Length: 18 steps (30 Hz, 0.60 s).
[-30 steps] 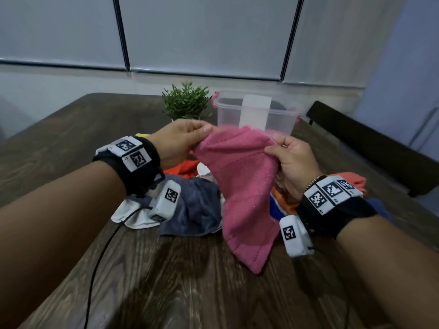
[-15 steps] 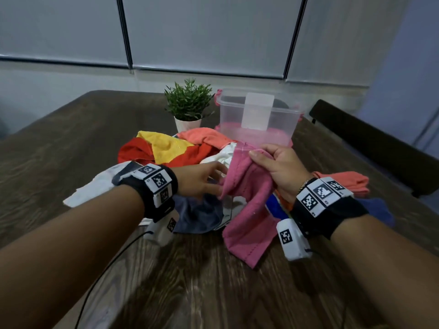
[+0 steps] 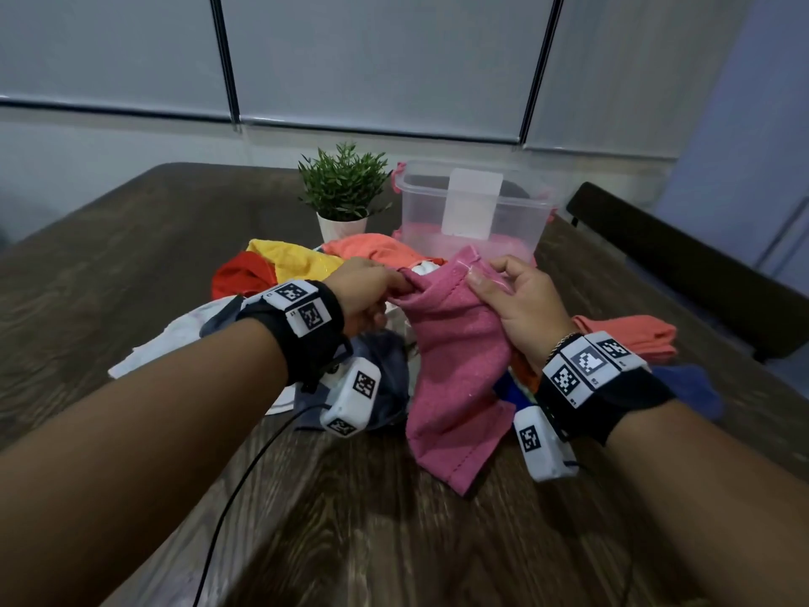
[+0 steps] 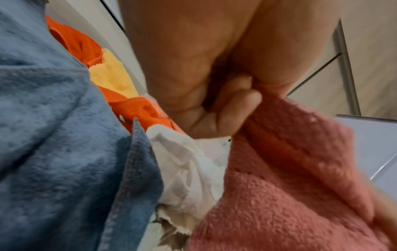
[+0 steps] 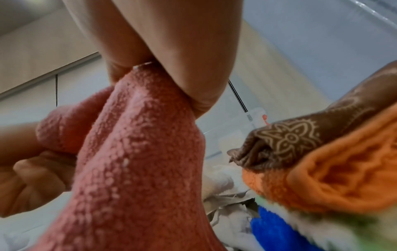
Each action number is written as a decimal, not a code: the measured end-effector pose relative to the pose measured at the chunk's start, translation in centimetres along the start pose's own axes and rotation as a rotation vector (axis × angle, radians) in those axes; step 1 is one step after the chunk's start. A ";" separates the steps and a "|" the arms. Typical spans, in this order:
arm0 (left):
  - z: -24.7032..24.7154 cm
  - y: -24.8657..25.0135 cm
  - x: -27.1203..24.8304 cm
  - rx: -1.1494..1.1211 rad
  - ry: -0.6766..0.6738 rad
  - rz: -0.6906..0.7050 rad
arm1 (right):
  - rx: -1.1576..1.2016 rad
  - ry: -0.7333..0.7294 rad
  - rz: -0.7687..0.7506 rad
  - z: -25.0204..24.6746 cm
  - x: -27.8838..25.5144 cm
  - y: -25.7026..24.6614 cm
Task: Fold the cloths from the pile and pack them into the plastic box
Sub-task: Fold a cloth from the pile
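Fingers of both hands, left point(image 3: 365, 295) and right point(image 3: 514, 300), pinch the pink cloth's point(image 3: 459, 378) top edge. Below them it hangs limp. Soft and light, probably; best held by its corners.

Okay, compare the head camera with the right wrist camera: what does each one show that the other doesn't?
Only the head view shows the potted plant, the wooden table, the yellow cloth and both wristbands.

Only the right wrist view shows a brown cloth with a pale floral pattern, lying against an orange cloth.

Both show the pink cloth pinched by the left hand and the right hand, with the plastic box beyond.
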<state>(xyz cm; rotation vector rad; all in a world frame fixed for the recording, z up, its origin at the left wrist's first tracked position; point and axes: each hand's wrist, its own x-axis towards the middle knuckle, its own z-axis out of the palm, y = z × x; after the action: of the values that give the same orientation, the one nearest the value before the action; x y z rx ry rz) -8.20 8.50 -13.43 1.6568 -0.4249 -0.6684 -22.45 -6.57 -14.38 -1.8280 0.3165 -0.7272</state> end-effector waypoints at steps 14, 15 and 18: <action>-1.7 1.2 -0.4 -0.313 -0.243 0.184 | -0.165 0.217 -0.069 -0.2 1.5 -2.1; -1.9 1.2 -0.6 -0.324 -0.279 0.189 | -0.163 0.190 -0.078 -0.5 1.4 -2.3; -2.5 1.1 -0.9 -0.349 -0.410 0.227 | -0.193 0.116 -0.086 -0.9 1.5 -2.8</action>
<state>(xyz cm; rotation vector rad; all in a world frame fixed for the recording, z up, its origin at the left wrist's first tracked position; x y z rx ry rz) -7.20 10.71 -12.01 1.1201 -0.7339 -0.8584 -22.15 -7.02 -11.13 -1.9955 0.3972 -0.8904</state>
